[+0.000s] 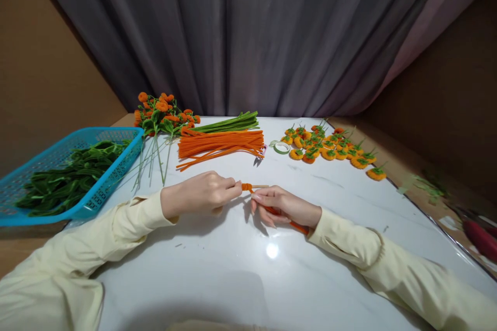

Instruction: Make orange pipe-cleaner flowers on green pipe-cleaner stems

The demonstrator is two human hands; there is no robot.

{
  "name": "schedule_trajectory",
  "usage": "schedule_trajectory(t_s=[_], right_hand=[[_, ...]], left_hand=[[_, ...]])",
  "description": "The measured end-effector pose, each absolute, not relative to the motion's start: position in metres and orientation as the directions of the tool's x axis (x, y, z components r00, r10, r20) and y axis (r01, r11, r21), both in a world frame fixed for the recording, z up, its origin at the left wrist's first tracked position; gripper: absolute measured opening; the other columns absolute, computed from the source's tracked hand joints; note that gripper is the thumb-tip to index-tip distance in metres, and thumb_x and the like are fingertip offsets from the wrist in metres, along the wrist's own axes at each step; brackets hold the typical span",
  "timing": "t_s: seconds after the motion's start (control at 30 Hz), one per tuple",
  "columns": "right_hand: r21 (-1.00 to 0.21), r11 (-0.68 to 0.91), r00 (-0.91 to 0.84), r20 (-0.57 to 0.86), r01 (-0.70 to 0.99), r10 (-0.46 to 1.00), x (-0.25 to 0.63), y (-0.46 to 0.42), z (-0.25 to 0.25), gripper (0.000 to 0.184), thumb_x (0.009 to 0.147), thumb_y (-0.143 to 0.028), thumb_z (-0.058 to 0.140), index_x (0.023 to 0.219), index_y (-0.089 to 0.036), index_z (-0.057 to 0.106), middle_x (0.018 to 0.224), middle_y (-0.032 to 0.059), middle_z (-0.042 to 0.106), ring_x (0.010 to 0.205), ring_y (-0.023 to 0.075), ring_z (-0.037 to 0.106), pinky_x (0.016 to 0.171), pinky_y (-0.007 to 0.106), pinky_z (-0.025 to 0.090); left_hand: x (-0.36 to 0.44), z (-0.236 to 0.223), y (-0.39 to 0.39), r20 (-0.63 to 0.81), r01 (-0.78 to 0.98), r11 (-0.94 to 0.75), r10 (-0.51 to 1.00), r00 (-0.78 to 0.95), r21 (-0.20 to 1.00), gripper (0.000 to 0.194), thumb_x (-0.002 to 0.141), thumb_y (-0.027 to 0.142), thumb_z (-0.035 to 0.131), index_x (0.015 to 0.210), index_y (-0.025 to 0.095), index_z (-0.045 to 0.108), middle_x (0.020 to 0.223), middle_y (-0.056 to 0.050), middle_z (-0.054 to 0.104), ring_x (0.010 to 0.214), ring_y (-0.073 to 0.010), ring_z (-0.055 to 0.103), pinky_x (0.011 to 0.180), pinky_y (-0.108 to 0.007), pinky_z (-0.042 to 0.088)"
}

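My left hand (212, 192) is closed on one end of a thin wooden stick (260, 186), just above the white tabletop. Several turns of orange pipe cleaner (246, 186) are coiled round the stick beside my left fingertips. My right hand (285, 204) pinches the loose length of that pipe cleaner between thumb and fingers, and its tail runs under the palm toward the wrist. The stick's bare end points toward my right hand. Behind my hands lies a bundle of orange pipe cleaners (221, 144), with green ones (229, 123) beyond it.
A blue basket (134, 139) of green leaf shapes stands at the left. Orange flowers on stems (163, 108) lie at the back left. Small scissors (259, 155) and a tape roll (281, 148) lie near the middle. Yellow-orange flower heads (328, 152) spread at the right, near red-handled pliers (479, 238).
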State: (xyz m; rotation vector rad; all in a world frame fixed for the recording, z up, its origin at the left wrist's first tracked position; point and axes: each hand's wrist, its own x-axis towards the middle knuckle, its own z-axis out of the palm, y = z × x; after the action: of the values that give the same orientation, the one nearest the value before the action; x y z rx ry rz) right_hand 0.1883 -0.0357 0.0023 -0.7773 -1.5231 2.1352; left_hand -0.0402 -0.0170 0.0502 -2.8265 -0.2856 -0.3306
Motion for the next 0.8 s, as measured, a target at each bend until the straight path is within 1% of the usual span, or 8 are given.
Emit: schedule_trajectory(t_s=[0.13, 0.23, 0.33, 0.43, 0.53, 0.6, 0.7, 0.8], right_hand=[[-0.92, -0.393, -0.835, -0.225, 0.012, 0.502, 0.189, -0.04, 0.004, 0.028, 0.09, -0.032, 0.048, 0.077, -0.01, 0.058, 0.047, -0.0018, 0.058, 0.026, 0.0016, 0.03, 0.027, 0.014, 0.018], [-0.892, -0.45, -0.878, -0.251, 0.047, 0.407, 0.189, -0.042, 0.005, 0.029, 0.089, -0.033, 0.05, 0.071, -0.011, 0.056, 0.045, -0.0012, 0.058, 0.025, 0.0041, 0.037, 0.024, 0.014, 0.024], [-0.864, -0.496, -0.906, -0.277, 0.088, 0.321, 0.191, -0.042, 0.008, 0.03, 0.088, -0.034, 0.053, 0.07, -0.01, 0.056, 0.045, -0.0005, 0.059, 0.026, 0.0062, 0.045, 0.024, 0.014, 0.03], [-0.823, -0.552, -0.93, -0.299, 0.138, 0.213, 0.192, -0.042, 0.01, 0.031, 0.087, -0.035, 0.055, 0.07, -0.01, 0.057, 0.047, 0.0002, 0.06, 0.026, 0.0077, 0.047, 0.024, 0.015, 0.034], [-0.812, -0.57, -0.939, -0.284, 0.127, 0.196, 0.193, -0.043, 0.007, 0.031, 0.086, -0.036, 0.056, 0.068, -0.01, 0.056, 0.044, -0.0002, 0.058, 0.025, 0.0071, 0.044, 0.023, 0.015, 0.033], [-0.822, -0.566, -0.939, -0.246, 0.071, 0.239, 0.195, -0.042, 0.004, 0.031, 0.086, -0.035, 0.056, 0.066, -0.011, 0.055, 0.042, -0.0013, 0.056, 0.023, 0.0062, 0.041, 0.022, 0.015, 0.029], [-0.831, -0.555, -0.914, -0.19, -0.045, 0.359, 0.197, -0.037, -0.002, 0.03, 0.085, -0.034, 0.056, 0.064, -0.013, 0.052, 0.038, -0.0043, 0.051, 0.021, 0.005, 0.034, 0.021, 0.015, 0.024], [-0.849, -0.515, -0.844, -0.191, -0.113, 0.501, 0.197, -0.032, -0.005, 0.03, 0.083, -0.033, 0.058, 0.062, -0.014, 0.049, 0.038, -0.0057, 0.049, 0.021, 0.0038, 0.032, 0.022, 0.014, 0.022]], left_hand=[[-0.043, 0.075, -0.033, 0.149, 0.234, -0.962, 0.214, 0.965, -0.139, 0.026, 0.071, 0.0, 0.038, 0.087, 0.013, 0.053, 0.064, -0.003, 0.056, 0.046, -0.0124, 0.045, 0.045, -0.026, 0.028], [-0.045, 0.086, -0.041, 0.123, 0.233, -0.973, 0.231, 0.965, 0.001, 0.025, 0.071, 0.001, 0.04, 0.084, 0.015, 0.055, 0.062, -0.002, 0.055, 0.046, -0.012, 0.045, 0.045, -0.026, 0.029], [-0.045, 0.089, -0.04, 0.165, 0.199, -0.952, 0.24, 0.957, 0.234, 0.024, 0.071, 0.002, 0.04, 0.078, 0.017, 0.057, 0.057, -0.001, 0.054, 0.044, -0.0114, 0.043, 0.044, -0.025, 0.029], [-0.041, 0.085, -0.032, 0.143, 0.197, -0.831, 0.312, 0.939, 0.52, 0.024, 0.075, 0.005, 0.041, 0.07, 0.019, 0.06, 0.051, 0.0, 0.054, 0.044, -0.0109, 0.046, 0.046, -0.022, 0.033], [-0.036, 0.068, -0.02, 0.006, 0.258, -0.551, 0.432, 0.902, 0.794, 0.017, 0.079, 0.016, 0.051, 0.068, 0.018, 0.063, 0.047, 0.0, 0.055, 0.038, -0.0082, 0.045, 0.041, -0.019, 0.035], [-0.033, 0.05, -0.013, -0.135, 0.264, -0.235, 0.454, 0.881, 0.936, 0.015, 0.079, 0.022, 0.054, 0.068, 0.017, 0.062, 0.047, 0.001, 0.055, 0.032, -0.0066, 0.042, 0.033, -0.017, 0.03], [-0.03, 0.021, -0.002, -0.202, 0.129, 0.175, 0.518, 0.831, 0.976, 0.012, 0.073, 0.025, 0.062, 0.067, 0.015, 0.059, 0.049, 0.002, 0.056, 0.029, -0.0036, 0.033, 0.029, -0.016, 0.025], [-0.028, 0.001, 0.005, -0.239, -0.027, 0.393, 0.612, 0.754, 0.919, 0.013, 0.067, 0.024, 0.066, 0.066, 0.014, 0.057, 0.04, 0.006, 0.045, 0.027, -0.0014, 0.02, 0.027, -0.014, 0.019]])
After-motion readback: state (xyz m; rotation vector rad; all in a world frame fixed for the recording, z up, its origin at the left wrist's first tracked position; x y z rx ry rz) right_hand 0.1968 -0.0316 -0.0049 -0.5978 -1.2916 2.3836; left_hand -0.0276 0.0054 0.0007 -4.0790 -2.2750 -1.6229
